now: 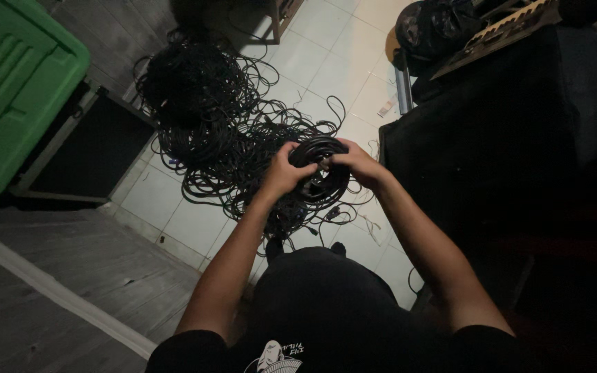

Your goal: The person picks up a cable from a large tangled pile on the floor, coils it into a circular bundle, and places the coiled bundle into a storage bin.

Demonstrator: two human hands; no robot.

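Note:
A round coil of black cable point(326, 181) is held up in front of me with both hands. My left hand point(285, 171) grips its left side. My right hand point(356, 161) grips the top right of the coil, fingers closed over the strands. Below and behind the coil, a big tangled heap of black cables point(209, 117) lies spread on the white tiled floor point(326, 55). A few loose cable ends trail from the coil down toward the heap.
A green plastic bin point(15, 90) stands at the upper left, beside a black case with metal edges point(84, 148). A large black box point(506, 138) rises on the right, with a black bag point(430, 31) and a board on top. Grey wooden planks point(50, 276) lie lower left.

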